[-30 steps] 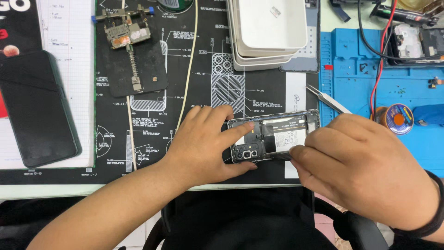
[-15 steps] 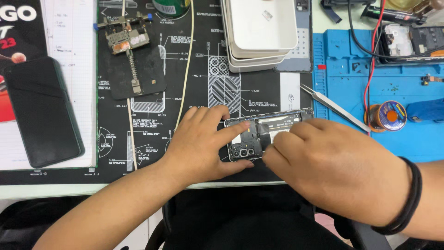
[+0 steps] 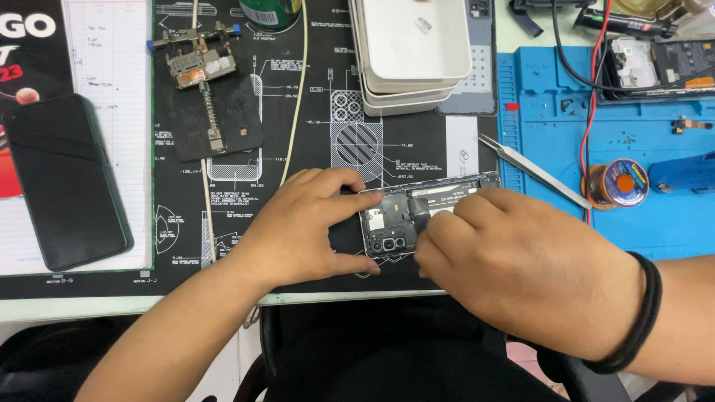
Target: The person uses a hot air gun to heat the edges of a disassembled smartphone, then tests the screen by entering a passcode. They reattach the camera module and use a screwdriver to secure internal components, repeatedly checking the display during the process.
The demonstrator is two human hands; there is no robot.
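— So where is the opened phone (image 3: pixel 406 216) sitting?

— Near the front edge of the black repair mat (image 3: pixel 313 134), back cover off, camera cluster toward the front. The left hand (image 3: pixel 294 227) braces it: thumb along the near side, fingers spread over the far edge, clamping its left end.

— And the right hand (image 3: pixel 521 260)?

— Curled over the phone's right half, fingertips bent down onto the internals. Whether they pinch anything I cannot tell; the knuckles hide it. A black band sits on that wrist.

— What else is about?

— Metal tweezers (image 3: pixel 532 170) lie just beyond the right hand, across the seam to the blue mat (image 3: pixel 566 97), near a solder spool (image 3: pixel 617 183). Stacked white trays (image 3: pixel 413 52) stand at the far edge, a board holder (image 3: pixel 199 71) toward the far left, and a dark phone (image 3: pixel 63 179) rests face up at the bench's left edge.
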